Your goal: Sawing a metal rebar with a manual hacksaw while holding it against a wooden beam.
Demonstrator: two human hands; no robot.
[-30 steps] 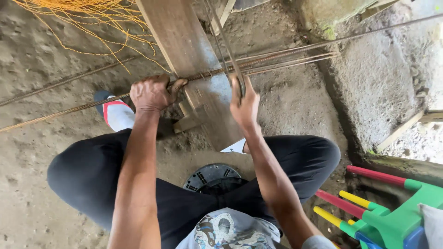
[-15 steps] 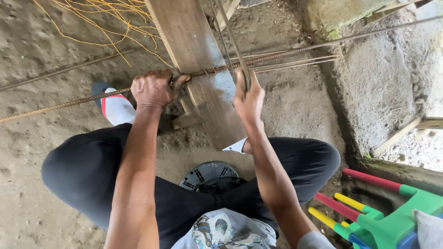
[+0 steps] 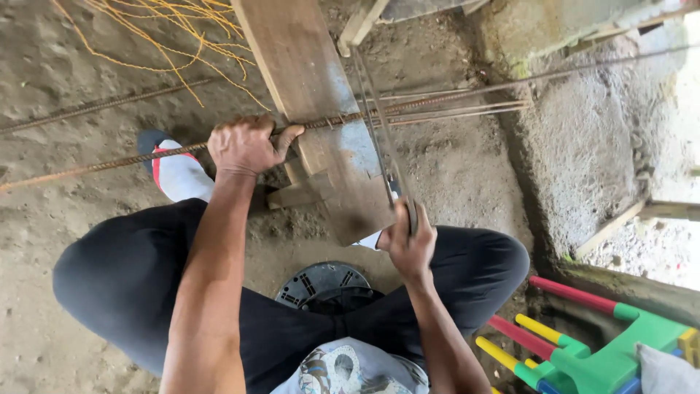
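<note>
My left hand (image 3: 244, 144) grips a rusty ribbed steel bar (image 3: 109, 164) and presses it onto a slanted wooden plank (image 3: 313, 95). My right hand (image 3: 408, 237) is closed on the handle of a hacksaw (image 3: 379, 124), whose thin frame runs up across the bar where it crosses the plank. I sit low with black trousers, knees spread to either side of the plank. My white and red shoe (image 3: 179, 175) rests under the bar on the left.
A second ribbed bar (image 3: 95, 108) lies on the dirt floor at the left. Tangled yellow wire (image 3: 160, 29) sits at the top. A round black stool (image 3: 324, 284) is under me. A green, red and yellow plastic toy (image 3: 583, 343) stands at bottom right beside a concrete wall (image 3: 583, 131).
My right hand has drawn the hacksaw back toward me, down from beside the bar to the plank's near end. The left hand keeps its grip on the bar.
</note>
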